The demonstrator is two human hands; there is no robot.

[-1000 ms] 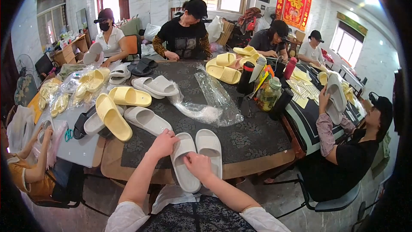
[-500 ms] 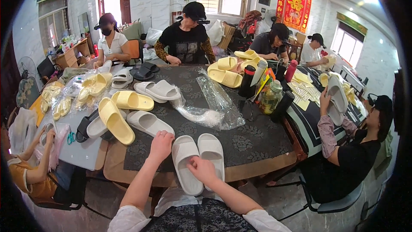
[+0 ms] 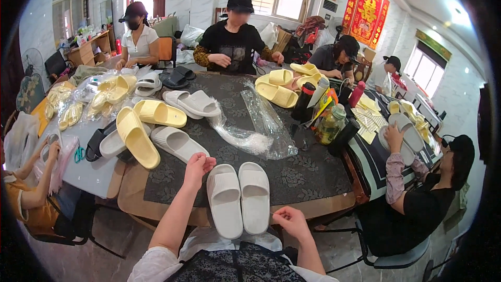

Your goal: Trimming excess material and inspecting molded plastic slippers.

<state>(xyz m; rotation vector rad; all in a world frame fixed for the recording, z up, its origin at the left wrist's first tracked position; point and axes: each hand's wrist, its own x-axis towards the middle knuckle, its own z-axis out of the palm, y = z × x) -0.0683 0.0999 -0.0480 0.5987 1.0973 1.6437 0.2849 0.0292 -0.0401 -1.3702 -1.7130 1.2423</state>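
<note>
Yellow foam shapes the slide (image 3: 138, 141) farthest left; a loose grey slide (image 3: 180, 143) lies next, just beside my left hand (image 3: 197, 169), fingers half curled, contents unclear. Then the grey pair (image 3: 248, 203) sits at the table edge (image 3: 319, 204); beyond, my right hand (image 3: 293, 222) has fingertips drawn narrow, whether pinching anything I cannot tell.

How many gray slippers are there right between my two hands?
2: one gray slide on the left and one on the right, side by side between your left hand and right hand. Neither is hidden. Other gray slides lie farther back, some partly covered.
</note>
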